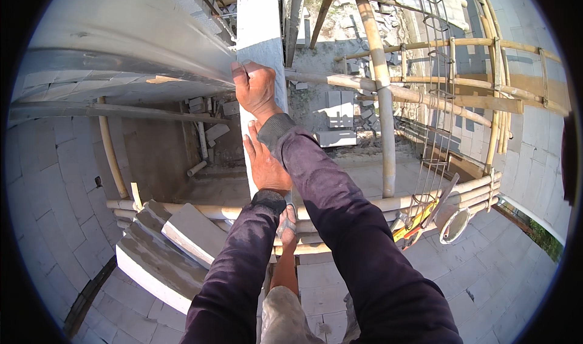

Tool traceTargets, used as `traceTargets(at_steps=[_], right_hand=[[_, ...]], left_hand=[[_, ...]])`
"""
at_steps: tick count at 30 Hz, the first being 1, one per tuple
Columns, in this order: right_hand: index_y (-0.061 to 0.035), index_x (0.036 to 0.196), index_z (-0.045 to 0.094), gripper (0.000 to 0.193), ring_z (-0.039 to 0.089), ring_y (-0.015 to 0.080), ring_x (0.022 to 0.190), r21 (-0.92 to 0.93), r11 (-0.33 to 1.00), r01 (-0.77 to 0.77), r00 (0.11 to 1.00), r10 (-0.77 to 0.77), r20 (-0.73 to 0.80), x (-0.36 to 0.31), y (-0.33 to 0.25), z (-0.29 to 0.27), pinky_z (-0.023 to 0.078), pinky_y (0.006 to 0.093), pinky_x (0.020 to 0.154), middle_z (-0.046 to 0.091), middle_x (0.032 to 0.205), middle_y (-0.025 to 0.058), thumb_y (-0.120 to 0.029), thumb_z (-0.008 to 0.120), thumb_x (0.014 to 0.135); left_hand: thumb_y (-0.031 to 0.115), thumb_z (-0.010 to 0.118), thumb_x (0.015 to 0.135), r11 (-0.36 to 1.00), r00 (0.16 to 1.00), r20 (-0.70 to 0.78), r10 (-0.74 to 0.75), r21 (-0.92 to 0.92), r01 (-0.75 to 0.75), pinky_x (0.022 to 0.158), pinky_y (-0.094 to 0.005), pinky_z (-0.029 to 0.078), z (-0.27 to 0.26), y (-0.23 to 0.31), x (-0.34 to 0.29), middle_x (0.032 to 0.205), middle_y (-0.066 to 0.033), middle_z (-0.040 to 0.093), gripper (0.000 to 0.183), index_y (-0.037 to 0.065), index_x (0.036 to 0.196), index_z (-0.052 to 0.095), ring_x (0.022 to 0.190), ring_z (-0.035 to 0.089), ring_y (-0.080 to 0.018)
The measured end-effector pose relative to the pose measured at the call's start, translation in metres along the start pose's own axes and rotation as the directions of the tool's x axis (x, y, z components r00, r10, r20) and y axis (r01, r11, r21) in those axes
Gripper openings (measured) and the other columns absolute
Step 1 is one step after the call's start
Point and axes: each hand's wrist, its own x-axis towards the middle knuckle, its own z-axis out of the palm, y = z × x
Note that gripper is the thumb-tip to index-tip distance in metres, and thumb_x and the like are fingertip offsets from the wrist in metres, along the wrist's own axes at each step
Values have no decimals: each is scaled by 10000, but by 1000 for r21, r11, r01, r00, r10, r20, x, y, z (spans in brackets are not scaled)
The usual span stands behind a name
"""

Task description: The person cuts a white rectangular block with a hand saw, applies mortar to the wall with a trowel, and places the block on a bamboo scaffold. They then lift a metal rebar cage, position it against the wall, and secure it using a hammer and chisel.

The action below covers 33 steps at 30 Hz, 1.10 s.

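Note:
A narrow, pale wall top of light block [260, 25] runs away from me through the middle of the view. My left hand [267, 165] lies on it with fingers stretched out, pressing on the near part. Farther along, my right hand [255, 89] is closed in a fist at the wall's left edge. Whatever its fingers hold, if anything, is hidden. A wide grey, see-through band [139, 34] narrows toward that fist from the upper left; its kind is unclear, and so is whether the hand touches it.
Bamboo poles [382, 119] form scaffolding on the right and beneath me. My sandalled foot [286, 219] is near the poles. Pale blocks [197, 234] lie at lower left. A steel rebar cage [434, 95], a yellow-and-red tool [416, 221] and a white bucket [453, 223] are at right.

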Motion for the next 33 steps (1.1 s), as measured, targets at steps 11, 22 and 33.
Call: traceTargets(at_steps=[11, 22, 33], right_hand=[[22, 722, 509, 307, 547, 422, 610, -31, 954, -298, 946, 291, -144, -64, -31, -108, 419, 443, 568, 563, 668, 238, -191, 569, 935], [-1, 971, 680, 235, 674, 391, 803, -398, 218, -891, 388, 822, -418, -433, -129, -482, 521, 441, 720, 680, 833, 236, -205, 616, 874], [-8, 1031, 671, 319, 625, 382, 1019, -710, -87, -699, 352, 822, -448, -512, -82, -678, 506, 462, 901, 643, 1075, 213, -233, 704, 808]], left_hand=[[232, 606, 839, 998, 1000, 6, 21, 65, -21, 1218, -500, 82, 0, 26, 1, 1589, -245, 171, 811, -82, 1487, 232, 1502, 98, -388], [306, 600, 925, 985, 996, -30, 87, 153, -82, 1198, -529, 148, 12, 26, -27, 1605, -225, 170, 810, -34, 1527, 177, 1486, 156, -401], [213, 691, 822, 997, 362, 932, 35, -57, 50, 1145, -511, 304, -55, 194, -394, 1556, -244, 262, 542, 30, 1314, 559, 1438, 281, -407]])
